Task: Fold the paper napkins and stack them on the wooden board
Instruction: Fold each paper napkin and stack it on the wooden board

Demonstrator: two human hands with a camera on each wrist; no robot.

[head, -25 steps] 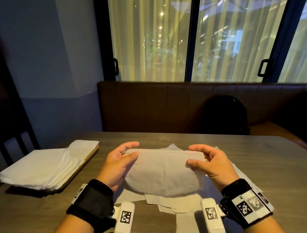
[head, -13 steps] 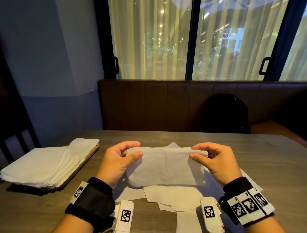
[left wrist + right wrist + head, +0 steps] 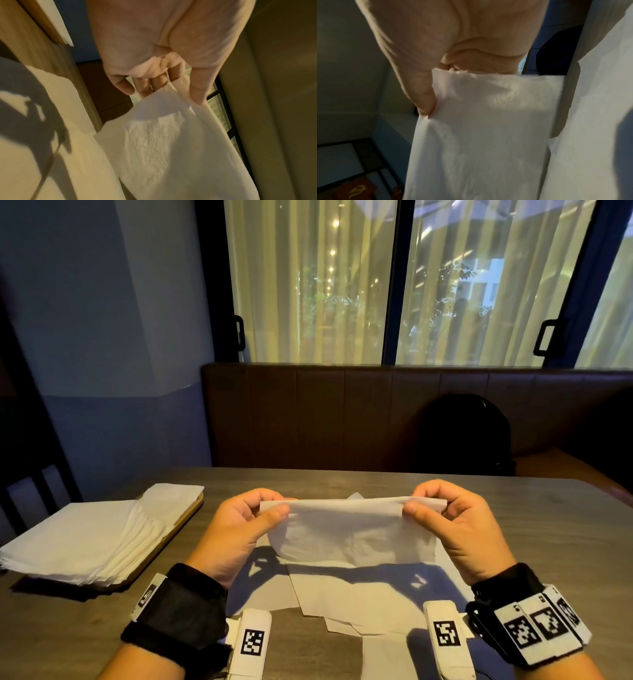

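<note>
A white paper napkin [image 3: 352,530] hangs folded in the air above the table, stretched between both hands. My left hand [image 3: 270,510] pinches its top left corner between thumb and fingers; in the left wrist view the napkin [image 3: 164,142] hangs from that pinch [image 3: 173,88]. My right hand [image 3: 416,505] pinches the top right corner, and the right wrist view shows the thumb pressed on the napkin [image 3: 481,121]. Several loose unfolded napkins [image 3: 359,594] lie flat on the table under it. A stack of folded napkins [image 3: 89,539] sits on the wooden board [image 3: 186,518] at the left.
The wooden table [image 3: 555,542] runs to a brown padded bench [image 3: 342,412] under the window. A dark backpack [image 3: 466,436] stands on the bench at the right. A dark chair back [image 3: 30,484] is at the far left.
Both hands lifted the napkin's top edge and pulled it taut, closing into pinches on the corners. The bulging lower part has flattened and hangs shorter.
</note>
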